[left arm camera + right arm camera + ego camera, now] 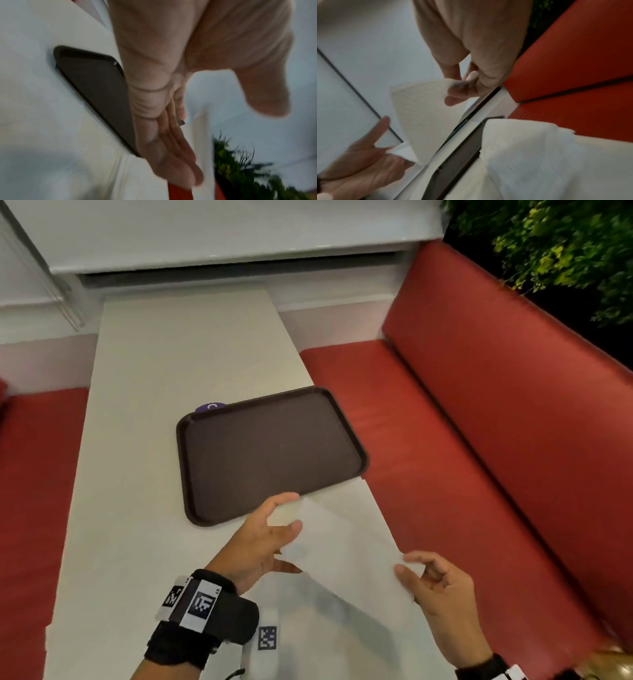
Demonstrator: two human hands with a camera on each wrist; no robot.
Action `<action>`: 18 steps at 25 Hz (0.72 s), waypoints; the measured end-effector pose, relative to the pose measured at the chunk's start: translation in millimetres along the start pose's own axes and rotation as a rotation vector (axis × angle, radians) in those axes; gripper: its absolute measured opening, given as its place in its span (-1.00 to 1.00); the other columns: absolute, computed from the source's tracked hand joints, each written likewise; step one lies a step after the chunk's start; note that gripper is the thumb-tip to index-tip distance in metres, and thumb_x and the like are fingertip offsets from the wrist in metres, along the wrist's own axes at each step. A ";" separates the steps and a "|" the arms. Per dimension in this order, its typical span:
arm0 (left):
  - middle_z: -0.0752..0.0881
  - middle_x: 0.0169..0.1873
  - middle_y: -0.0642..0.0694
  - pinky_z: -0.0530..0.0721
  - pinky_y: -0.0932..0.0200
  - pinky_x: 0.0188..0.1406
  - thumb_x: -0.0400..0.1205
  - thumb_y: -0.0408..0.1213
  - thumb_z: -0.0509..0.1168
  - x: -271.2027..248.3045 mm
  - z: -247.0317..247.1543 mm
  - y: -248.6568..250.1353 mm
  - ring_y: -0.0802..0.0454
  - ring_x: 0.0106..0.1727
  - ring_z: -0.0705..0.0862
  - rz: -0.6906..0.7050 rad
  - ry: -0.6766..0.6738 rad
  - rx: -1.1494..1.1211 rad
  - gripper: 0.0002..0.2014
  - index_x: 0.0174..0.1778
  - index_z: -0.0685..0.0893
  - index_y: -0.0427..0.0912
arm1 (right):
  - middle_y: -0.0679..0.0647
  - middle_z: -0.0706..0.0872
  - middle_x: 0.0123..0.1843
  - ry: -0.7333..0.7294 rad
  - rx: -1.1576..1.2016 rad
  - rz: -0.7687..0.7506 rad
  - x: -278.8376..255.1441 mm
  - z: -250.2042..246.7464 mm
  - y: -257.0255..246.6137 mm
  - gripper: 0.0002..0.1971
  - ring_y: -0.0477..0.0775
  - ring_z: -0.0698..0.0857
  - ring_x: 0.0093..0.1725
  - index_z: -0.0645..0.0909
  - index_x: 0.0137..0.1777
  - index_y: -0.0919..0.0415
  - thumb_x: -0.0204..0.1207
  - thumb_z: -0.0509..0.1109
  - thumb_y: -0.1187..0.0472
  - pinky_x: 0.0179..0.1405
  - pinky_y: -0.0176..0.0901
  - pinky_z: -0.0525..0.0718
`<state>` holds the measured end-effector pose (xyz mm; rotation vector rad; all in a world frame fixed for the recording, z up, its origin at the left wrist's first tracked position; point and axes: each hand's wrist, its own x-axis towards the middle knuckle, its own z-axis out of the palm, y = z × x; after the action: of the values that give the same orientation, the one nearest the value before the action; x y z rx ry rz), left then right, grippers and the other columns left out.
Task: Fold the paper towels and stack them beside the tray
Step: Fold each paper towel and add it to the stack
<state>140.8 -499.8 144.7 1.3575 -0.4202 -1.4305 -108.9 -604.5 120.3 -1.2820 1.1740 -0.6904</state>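
You have one paper towel lifted off the surface, stretched between your two hands just on your side of the brown tray, its far corner almost at the tray's near rim. Your left hand takes the sheet's left edge between thumb and straight fingers, and your right hand pinches the near right corner with curled fingertips, as the right wrist view confirms. Holding opposite sides likely keeps the thin sheet taut and flat so that a fold can be made cleanly. The towel hangs as a diamond, one corner pointing at the tray, and its long axis runs from that corner back towards your right hand. More white towel lies beneath, near you.
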 end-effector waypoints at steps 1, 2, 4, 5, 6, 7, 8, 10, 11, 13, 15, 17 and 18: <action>0.74 0.02 -0.25 0.76 -0.06 -0.13 0.39 -0.20 0.54 16.7 7.3 -6.9 -0.14 -0.01 0.72 -0.015 0.025 0.033 -0.47 0.25 0.54 0.05 | 0.14 0.28 -0.48 0.065 -0.018 0.019 4.6 -3.9 13.2 -0.84 0.08 0.29 -0.48 0.75 -0.25 0.17 0.34 0.56 0.45 -0.54 -0.33 0.45; 0.75 0.01 -0.27 0.75 -0.03 -0.17 0.41 -0.34 0.52 35.8 14.1 -12.0 -0.12 -0.07 0.73 -0.003 0.102 0.118 -0.53 0.20 0.55 0.00 | 0.13 0.30 -0.49 0.114 -0.043 0.036 9.9 -5.7 25.0 -0.85 0.08 0.29 -0.46 0.75 -0.28 0.16 0.33 0.58 0.43 -0.50 -0.26 0.47; 0.76 -0.05 -0.28 0.72 0.04 -0.27 0.44 -0.48 0.46 77.8 23.7 -18.5 -0.09 -0.17 0.72 0.076 0.279 0.321 -0.67 0.01 0.58 -0.07 | 0.04 0.42 -0.57 0.159 -0.097 0.071 19.1 -6.0 44.2 -0.86 0.07 0.38 -0.53 0.74 -0.32 0.21 0.31 0.60 0.43 -0.46 -0.16 0.55; 0.77 -0.10 -0.26 0.73 0.04 -0.28 0.44 -0.49 0.46 96.4 28.4 -18.9 -0.12 -0.20 0.73 0.124 0.320 0.401 -0.72 -0.08 0.59 -0.06 | -0.06 0.50 -0.60 0.157 -0.118 0.088 23.0 -5.0 50.1 -0.86 0.03 0.47 -0.58 0.73 -0.32 0.25 0.30 0.60 0.45 -0.47 -0.17 0.61; 0.78 -0.16 -0.22 0.75 0.02 -0.26 0.42 -0.47 0.47 113.4 31.6 -20.7 -0.18 -0.22 0.73 0.169 0.342 0.470 -0.73 -0.14 0.60 -0.04 | -0.08 0.58 -0.56 0.141 -0.138 0.104 27.0 -3.9 56.3 -0.86 0.02 0.58 -0.60 0.72 -0.32 0.26 0.31 0.59 0.46 -0.49 -0.21 0.64; 0.78 -0.20 -0.17 0.76 -0.03 -0.21 0.41 -0.45 0.48 125.9 33.7 -23.0 -0.23 -0.23 0.73 0.203 0.361 0.536 -0.73 -0.16 0.61 -0.02 | -0.05 0.65 -0.48 0.117 -0.163 0.127 29.6 -2.1 60.9 -0.86 0.03 0.69 -0.57 0.72 -0.31 0.24 0.33 0.58 0.46 -0.50 -0.23 0.66; 0.77 -0.23 -0.11 0.75 -0.06 -0.15 0.40 -0.43 0.48 138.7 36.5 -27.8 -0.25 -0.21 0.71 0.217 0.375 0.598 -0.74 -0.15 0.61 -0.01 | 0.02 0.68 -0.39 0.102 -0.187 0.153 33.5 -1.7 66.5 -0.85 0.05 0.76 -0.51 0.73 -0.29 0.19 0.36 0.57 0.44 -0.49 -0.21 0.67; 0.69 -0.22 0.01 0.64 0.01 -0.14 0.44 -0.39 0.45 155.6 40.7 -38.2 -0.18 -0.14 0.60 0.180 0.388 0.732 -0.73 -0.06 0.58 0.00 | 0.05 0.70 -0.35 0.078 -0.283 0.198 41.2 -1.2 76.5 -0.82 0.00 0.79 -0.44 0.74 -0.21 0.03 0.41 0.54 0.36 -0.44 -0.28 0.66; 0.62 -0.17 0.02 0.53 0.09 -0.13 0.47 -0.37 0.43 160.9 42.1 -44.0 -0.10 -0.09 0.52 0.131 0.389 0.786 -0.71 0.01 0.54 0.00 | 0.02 0.70 -0.39 0.053 -0.348 0.214 44.3 -0.9 79.6 -0.79 -0.02 0.79 -0.44 0.74 -0.17 -0.06 0.44 0.52 0.33 -0.42 -0.40 0.62; 0.56 -0.01 -0.10 0.43 0.16 -0.07 0.50 -0.31 0.40 169.6 41.7 -55.4 0.00 -0.05 0.43 0.022 0.374 0.821 -0.67 0.10 0.46 0.02 | -0.02 0.62 -0.54 -0.007 -0.468 0.207 48.0 -0.5 85.5 -0.74 -0.01 0.73 -0.48 0.71 -0.09 -0.21 0.48 0.47 0.26 -0.38 -0.54 0.56; 0.55 0.09 -0.18 0.47 0.12 -0.02 0.50 -0.21 0.39 174.0 40.9 -60.2 -0.03 -0.01 0.45 -0.047 0.352 0.886 -0.66 0.11 0.43 0.04 | -0.07 0.47 -0.65 -0.067 -0.552 0.184 49.8 -0.7 86.8 -0.78 -0.10 0.58 -0.59 0.72 0.02 -0.17 0.52 0.41 0.21 -0.31 -0.57 0.56; 0.53 0.10 -0.16 0.56 0.01 0.05 0.50 -0.15 0.39 172.1 43.1 -57.9 -0.12 0.07 0.53 -0.060 0.376 0.992 -0.64 0.14 0.43 0.04 | -0.07 0.39 -0.71 -0.092 -0.652 0.148 48.1 -3.6 81.7 -0.80 -0.15 0.53 -0.56 0.72 0.09 -0.14 0.54 0.40 0.15 -0.28 -0.62 0.51; 0.51 0.10 -0.14 0.59 -0.06 0.10 0.50 -0.14 0.40 164.7 44.1 -53.5 -0.15 0.10 0.56 -0.026 0.411 1.013 -0.62 0.18 0.43 0.03 | -0.06 0.37 -0.73 -0.092 -0.685 0.109 45.2 -4.5 76.0 -0.79 -0.16 0.52 -0.55 0.73 0.12 -0.13 0.54 0.41 0.13 -0.31 -0.63 0.48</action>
<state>114.8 -636.1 32.1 2.4014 -0.9138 -0.8993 -114.5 -630.9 35.9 -1.7708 1.4515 -0.1336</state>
